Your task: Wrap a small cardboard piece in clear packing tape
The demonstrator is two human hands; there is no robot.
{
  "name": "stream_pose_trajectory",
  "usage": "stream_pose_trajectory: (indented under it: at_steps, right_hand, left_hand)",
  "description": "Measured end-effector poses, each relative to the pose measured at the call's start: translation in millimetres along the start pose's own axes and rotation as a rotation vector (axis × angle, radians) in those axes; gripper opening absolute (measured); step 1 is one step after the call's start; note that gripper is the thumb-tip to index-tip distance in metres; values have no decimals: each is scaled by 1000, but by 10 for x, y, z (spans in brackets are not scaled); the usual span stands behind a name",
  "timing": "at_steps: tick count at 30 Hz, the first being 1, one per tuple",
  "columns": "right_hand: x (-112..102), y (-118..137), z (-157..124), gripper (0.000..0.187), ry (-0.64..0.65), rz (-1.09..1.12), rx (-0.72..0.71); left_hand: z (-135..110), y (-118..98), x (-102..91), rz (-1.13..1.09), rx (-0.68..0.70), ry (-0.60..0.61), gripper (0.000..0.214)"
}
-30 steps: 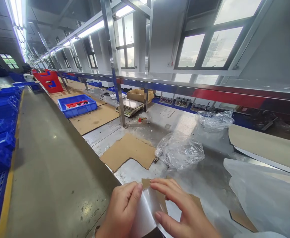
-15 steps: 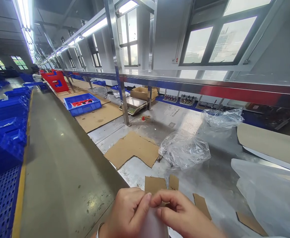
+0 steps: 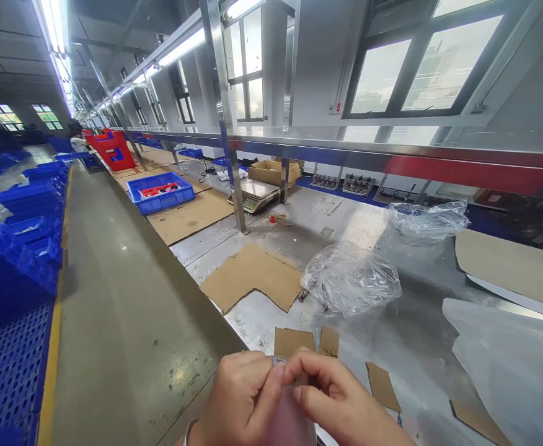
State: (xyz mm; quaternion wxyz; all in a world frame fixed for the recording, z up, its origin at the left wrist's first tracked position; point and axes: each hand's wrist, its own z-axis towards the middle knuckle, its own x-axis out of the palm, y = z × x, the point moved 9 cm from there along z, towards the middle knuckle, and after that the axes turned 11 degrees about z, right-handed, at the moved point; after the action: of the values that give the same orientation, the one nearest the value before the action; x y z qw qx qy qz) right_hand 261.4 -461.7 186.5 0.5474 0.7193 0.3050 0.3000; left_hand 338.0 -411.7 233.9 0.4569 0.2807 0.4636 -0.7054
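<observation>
At the bottom centre my left hand (image 3: 241,396) and my right hand (image 3: 334,393) meet, thumbs and fingertips close together. Between them is a translucent plastic bag (image 3: 292,421), pinkish and hanging below the fingers, with a little print showing at its top edge. Both hands pinch its upper part; the exact grip is partly hidden by the fingers. A bracelet circles my left wrist. Just beyond the fingers lie small cardboard pieces (image 3: 294,342) on the metal bench (image 3: 253,322).
A larger cardboard sheet (image 3: 253,275) and a crumpled clear bag (image 3: 353,279) lie ahead. Plastic sheeting (image 3: 504,359) is at right. Farther off are a scale (image 3: 257,197), a blue tray (image 3: 160,197) and a metal post (image 3: 229,136). Blue crates (image 3: 15,248) stand left of the belt (image 3: 113,297).
The view has shifted slightly, so the scene sits a little farther right. Print now shows at the bag's top between my hands. My hands keep nearly the same pose.
</observation>
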Motion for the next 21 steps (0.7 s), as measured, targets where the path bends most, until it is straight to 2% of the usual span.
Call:
stream_pose_trajectory:
  at_steps: [6, 11, 15, 17, 21]
  right_hand:
    - [-31, -1, -25, 24, -17, 81, -12]
    - [17, 27, -26, 18, 25, -9, -15]
    - [34, 57, -19, 24, 30, -33, -56]
    - [17, 109, -42, 26, 31, -45, -114]
    - [-129, 339, -168, 14, -103, -228, -360]
  left_hand:
    - [-53, 102, 47, -38, -80, 12, 38]
    - [-59, 31, -14, 30, -12, -35, 34]
    - [-69, -44, -70, 114, 42, -80, 34]
    - [-95, -63, -132, 129, 63, -146, 32]
    - [-199, -101, -293, 288, 108, -373, 25]
